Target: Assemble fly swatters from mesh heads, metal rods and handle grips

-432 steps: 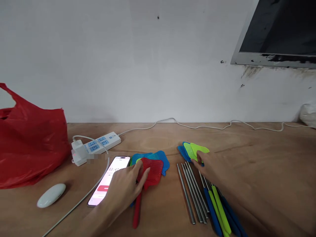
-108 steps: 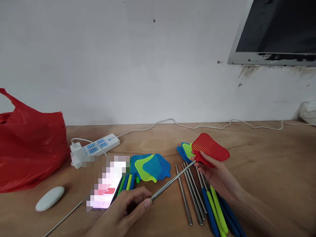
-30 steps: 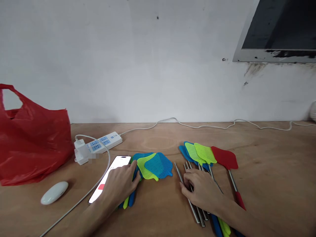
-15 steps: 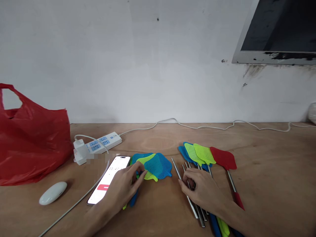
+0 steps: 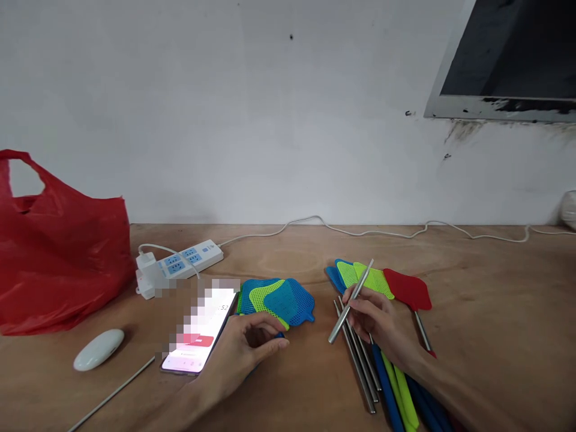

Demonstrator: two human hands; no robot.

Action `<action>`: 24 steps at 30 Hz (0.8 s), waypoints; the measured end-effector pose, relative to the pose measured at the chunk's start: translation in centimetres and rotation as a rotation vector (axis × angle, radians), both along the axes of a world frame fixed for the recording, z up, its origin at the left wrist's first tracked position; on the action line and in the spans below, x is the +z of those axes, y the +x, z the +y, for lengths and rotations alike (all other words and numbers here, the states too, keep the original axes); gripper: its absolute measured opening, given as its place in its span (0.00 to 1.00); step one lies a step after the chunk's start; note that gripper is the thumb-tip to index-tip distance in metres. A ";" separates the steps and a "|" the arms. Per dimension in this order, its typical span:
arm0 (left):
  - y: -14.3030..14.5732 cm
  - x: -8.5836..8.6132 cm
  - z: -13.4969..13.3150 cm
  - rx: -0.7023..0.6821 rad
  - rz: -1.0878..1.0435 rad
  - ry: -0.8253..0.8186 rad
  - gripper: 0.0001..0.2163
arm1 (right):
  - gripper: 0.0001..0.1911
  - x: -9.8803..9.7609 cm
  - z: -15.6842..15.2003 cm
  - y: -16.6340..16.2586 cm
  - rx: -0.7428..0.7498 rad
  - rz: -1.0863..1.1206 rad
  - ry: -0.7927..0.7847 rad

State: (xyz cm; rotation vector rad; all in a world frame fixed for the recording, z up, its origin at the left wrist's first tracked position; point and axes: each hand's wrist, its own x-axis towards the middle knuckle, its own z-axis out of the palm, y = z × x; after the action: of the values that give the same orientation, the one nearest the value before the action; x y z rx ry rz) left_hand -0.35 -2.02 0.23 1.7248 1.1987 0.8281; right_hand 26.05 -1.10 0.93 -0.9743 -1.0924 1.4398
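My right hand [image 5: 375,318] grips a silver metal rod [image 5: 351,300] between thumb and fingers, tilted above several more metal rods [image 5: 360,363] lying on the table. Beneath and beside that hand are fly swatters with blue, yellow-green and red [image 5: 407,288] heads; their blue and yellow-green handles [image 5: 400,390] run toward the front edge. My left hand [image 5: 252,345] rests by a pile of loose swatter heads, a blue one [image 5: 294,300] and a yellow-green one [image 5: 258,297] among them. Its thumb and fingers are apart with nothing visible held. A small blue piece shows behind its fingertips.
A lit phone [image 5: 198,336] lies left of my left hand. Farther left are a white oval object [image 5: 99,350], a power strip [image 5: 193,258] with a plug and cable, and a red plastic bag [image 5: 67,258]. A white cord [image 5: 360,231] runs along the wall.
My right hand has lifted one metal rod from the group and tilted it the other way. My left hand has shifted right and toward me, off the swatter heads, and its fingers have parted.
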 end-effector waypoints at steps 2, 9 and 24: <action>0.1 0.0 -0.1 -0.002 -0.035 -0.031 0.11 | 0.19 0.1 0.1 0.1 0.053 0.100 -0.054; 0.2 -0.2 -0.3 -0.071 -0.012 0.009 0.18 | 0.19 -0.6 0.2 -0.5 0.049 0.192 -0.038; 0.2 0.0 -0.4 -0.065 0.063 0.031 0.18 | 0.18 -1.3 -0.4 -0.5 0.216 0.091 0.033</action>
State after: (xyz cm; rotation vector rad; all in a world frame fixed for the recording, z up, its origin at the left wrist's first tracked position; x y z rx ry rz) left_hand -0.11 -2.47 0.23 1.8172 1.1704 0.7627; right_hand 25.55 -1.51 -0.36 -0.7774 -1.1779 1.6184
